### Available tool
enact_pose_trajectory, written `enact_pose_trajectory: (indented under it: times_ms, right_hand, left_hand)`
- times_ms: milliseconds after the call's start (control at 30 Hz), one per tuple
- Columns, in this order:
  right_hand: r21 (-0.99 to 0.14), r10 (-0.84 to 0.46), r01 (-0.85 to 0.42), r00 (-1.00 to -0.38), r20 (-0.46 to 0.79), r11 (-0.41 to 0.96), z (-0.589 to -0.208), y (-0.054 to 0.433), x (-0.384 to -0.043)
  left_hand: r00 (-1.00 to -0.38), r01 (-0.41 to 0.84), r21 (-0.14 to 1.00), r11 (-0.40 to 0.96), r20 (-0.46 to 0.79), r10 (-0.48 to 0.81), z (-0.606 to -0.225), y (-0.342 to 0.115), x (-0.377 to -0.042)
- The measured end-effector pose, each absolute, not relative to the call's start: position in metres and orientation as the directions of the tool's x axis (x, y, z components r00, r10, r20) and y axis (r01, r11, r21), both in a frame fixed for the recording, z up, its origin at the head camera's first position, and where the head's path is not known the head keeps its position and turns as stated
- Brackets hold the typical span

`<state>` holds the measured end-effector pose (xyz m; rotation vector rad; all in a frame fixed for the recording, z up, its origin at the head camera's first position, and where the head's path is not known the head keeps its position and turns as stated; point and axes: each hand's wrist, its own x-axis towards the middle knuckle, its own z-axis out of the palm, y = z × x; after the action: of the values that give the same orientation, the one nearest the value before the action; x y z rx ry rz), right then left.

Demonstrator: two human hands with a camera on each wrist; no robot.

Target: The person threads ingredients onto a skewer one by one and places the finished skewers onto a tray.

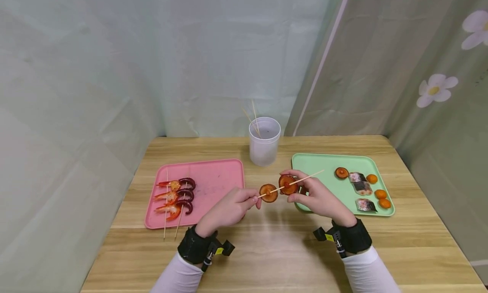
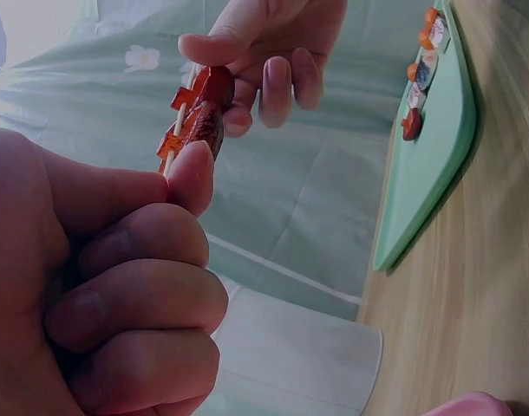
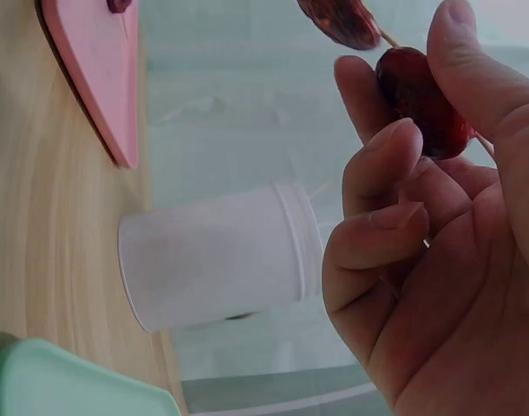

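My left hand [image 1: 232, 206] pinches a thin bamboo skewer [image 1: 314, 174] near its lower left end, between thumb and index finger. Two brown mushroom caps are threaded on it; the left cap [image 1: 268, 187] sits just beyond those fingertips. My right hand [image 1: 314, 195] grips the other mushroom cap [image 1: 286, 181] by its edges, thumb below and fingers above. Past this cap the skewer's free end sticks out up to the right. In the right wrist view the dark rounded back of the gripped cap [image 3: 421, 100] shows between thumb and fingers. Both hands are above the table, between two trays.
On the right, a green tray [image 1: 320, 164] carries a mushroom cap [image 1: 341, 172], silvery-skinned fish pieces [image 1: 362, 188] and several orange balls [image 1: 372, 178]. A pink tray [image 1: 219, 178] on the left bears skewered shrimp [image 1: 173, 197] and curled tentacles [image 1: 187, 194]. Behind, a white cup [image 1: 264, 149] holds skewers.
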<state>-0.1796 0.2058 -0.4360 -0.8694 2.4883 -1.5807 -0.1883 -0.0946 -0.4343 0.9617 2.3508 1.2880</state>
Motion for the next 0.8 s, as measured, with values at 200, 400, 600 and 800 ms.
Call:
enact_pose_trajectory:
  times_ms: [200,400,600,800]
  right_hand:
    - [-0.855,-0.499,-0.411,-0.839,0.218,0.316,-0.4367,0.2022,-0.1788]
    - [-0.855,-0.5,-0.409,-0.839,0.214,0.32,-0.4362,0.2006,-0.1785]
    - [-0.854,-0.499,-0.398,-0.844,0.198,0.335,-0.4351,0.1988,-0.1781]
    - [-0.858,-0.494,-0.391,-0.848,0.195,0.333,-0.4344,0.1985,-0.1777]
  left_hand:
    - [-0.724,0.431,0.821,0.376,0.066,0.687,-0.434,-0.0936,-0.1883]
    - [-0.723,0.428,0.823,0.375,0.062,0.688,-0.4352,-0.0934,-0.1886]
    - [-0.724,0.43,0.819,0.38,0.061,0.687,-0.4339,-0.0936,-0.1887]
    - [-0.723,0.429,0.82,0.378,0.06,0.689,-0.4346,-0.0936,-0.1889]
